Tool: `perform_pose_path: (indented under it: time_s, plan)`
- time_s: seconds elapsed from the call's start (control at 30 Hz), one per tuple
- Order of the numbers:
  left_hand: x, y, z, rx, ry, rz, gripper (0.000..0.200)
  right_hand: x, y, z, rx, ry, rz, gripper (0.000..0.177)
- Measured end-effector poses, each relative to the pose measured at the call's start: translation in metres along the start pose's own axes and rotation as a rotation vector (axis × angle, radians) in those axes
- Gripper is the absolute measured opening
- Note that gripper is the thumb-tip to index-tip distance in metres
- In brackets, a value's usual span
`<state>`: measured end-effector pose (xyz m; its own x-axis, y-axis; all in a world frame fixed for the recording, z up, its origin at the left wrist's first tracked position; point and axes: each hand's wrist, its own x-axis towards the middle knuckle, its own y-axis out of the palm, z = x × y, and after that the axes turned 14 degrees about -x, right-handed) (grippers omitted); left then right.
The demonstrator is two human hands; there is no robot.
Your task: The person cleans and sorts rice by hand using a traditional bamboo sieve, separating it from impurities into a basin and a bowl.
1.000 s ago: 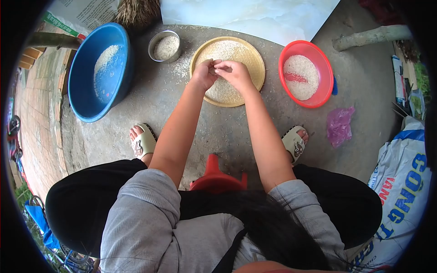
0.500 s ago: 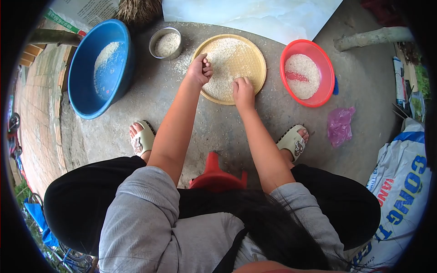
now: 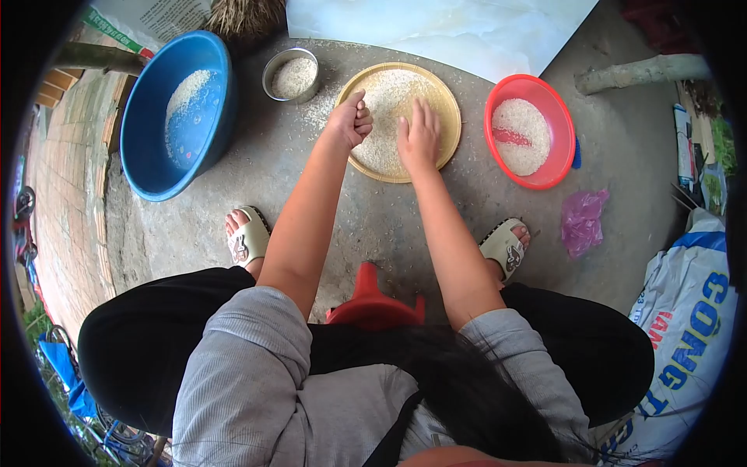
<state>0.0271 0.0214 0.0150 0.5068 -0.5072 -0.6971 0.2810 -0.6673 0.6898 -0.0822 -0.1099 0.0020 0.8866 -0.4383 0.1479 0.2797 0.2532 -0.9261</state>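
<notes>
Left grip point(image 3: 351, 123) curled, contents hidden. Right grip point(image 3: 421, 138) covers part of tray point(image 3: 449, 124); contact with rice point(image 3: 380, 144) can't be told. Red stool point(image 3: 373, 303) mostly hidden under the person. Printed sack point(image 3: 685, 311) cut off at right, pale sheet point(image 3: 443, 31) at top.

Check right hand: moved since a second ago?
Yes: the right hand has moved right over the tray, closer to the red bowl.

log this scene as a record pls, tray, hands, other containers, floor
round tray: yellow, white grains spread across it
left hand: fingers curled, at tray's left edge; any contents hidden
right hand: open over tray, contact unclear
left side: blue basin and metal bowl, both holding grains
right side: red basin holding grains
floor: scattered grains, crumpled purple bag
</notes>
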Motion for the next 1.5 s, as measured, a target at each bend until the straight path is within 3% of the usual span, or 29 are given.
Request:
perform_pose_path:
  time_s: [0.03,0.1,0.13,0.3,0.37,0.43,0.5,0.53,0.57,0.63,0.7,0.77,0.9,0.97,1.0,1.17,1.27,1.3,1.37,1.5]
  plan:
    - [-0.007,0.002,-0.006,0.046,0.014,0.056,0.038,-0.006,0.008,-0.010,0.003,-0.005,-0.002,0.050]
    - [-0.018,0.010,-0.022,0.073,0.092,0.047,0.040,-0.018,0.020,-0.023,-0.335,0.050,0.147,0.061]
    - [-0.023,0.013,-0.032,0.086,0.207,0.015,0.041,-0.021,0.014,-0.021,-0.369,0.016,0.218,0.064]
    - [-0.033,0.023,-0.089,0.234,0.759,-0.125,0.038,-0.017,0.020,-0.010,-0.451,0.084,0.199,0.062]
    - [-0.030,0.025,-0.112,0.354,0.905,-0.143,0.036,-0.017,0.023,-0.010,-0.453,0.080,0.178,0.063]
    - [-0.015,0.007,-0.140,0.506,0.910,-0.128,0.030,-0.015,0.023,-0.008,-0.454,0.092,0.180,0.063]
    - [-0.012,0.000,-0.152,1.390,0.924,-0.175,0.034,-0.015,0.024,-0.007,-0.472,0.093,0.167,0.063]
    - [-0.014,-0.002,-0.148,1.693,0.887,-0.372,0.046,-0.015,0.025,-0.006,-0.479,0.089,0.154,0.063]
    - [-0.016,-0.006,-0.140,1.693,0.887,-0.372,0.046,-0.015,0.026,-0.006,-0.480,0.089,0.154,0.063]
    - [-0.029,0.000,-0.112,1.779,1.200,-0.626,0.044,-0.014,0.027,-0.006,-0.458,0.096,0.140,0.063]
    - [-0.022,-0.003,-0.093,1.551,1.508,-0.494,0.021,-0.014,0.029,-0.007,-0.442,0.093,0.112,0.063]
    - [-0.024,0.006,-0.059,1.476,1.283,-0.286,0.013,-0.014,0.031,-0.008,-0.427,0.088,0.084,0.062]
    - [-0.009,-0.003,0.011,1.685,1.148,0.244,0.018,-0.010,0.034,-0.014,-0.296,0.064,0.054,0.056]
    - [-0.013,-0.006,0.039,1.734,1.097,0.339,0.021,-0.009,0.035,-0.016,-0.311,0.075,0.051,0.054]
    - [-0.013,-0.011,0.050,1.762,1.188,0.396,0.019,-0.008,0.036,-0.017,-0.292,0.080,0.054,0.053]
    - [-0.001,-0.031,0.051,1.780,1.115,0.477,0.013,-0.008,0.036,-0.019,-0.258,0.079,0.040,0.052]
    - [0.006,-0.023,0.044,1.393,0.999,0.227,0.008,-0.008,0.033,-0.019,-0.225,0.084,0.035,0.051]
    - [0.000,-0.011,0.037,1.145,0.655,0.072,0.008,-0.008,0.032,-0.019,-0.205,0.085,0.043,0.051]
    - [0.009,-0.011,0.021,0.748,0.475,0.149,0.010,-0.007,0.030,-0.019,-0.175,0.088,0.025,0.049]
    - [0.009,0.000,0.001,0.552,0.395,0.081,0.018,-0.007,0.028,-0.023,-0.066,0.060,-0.042,0.044]
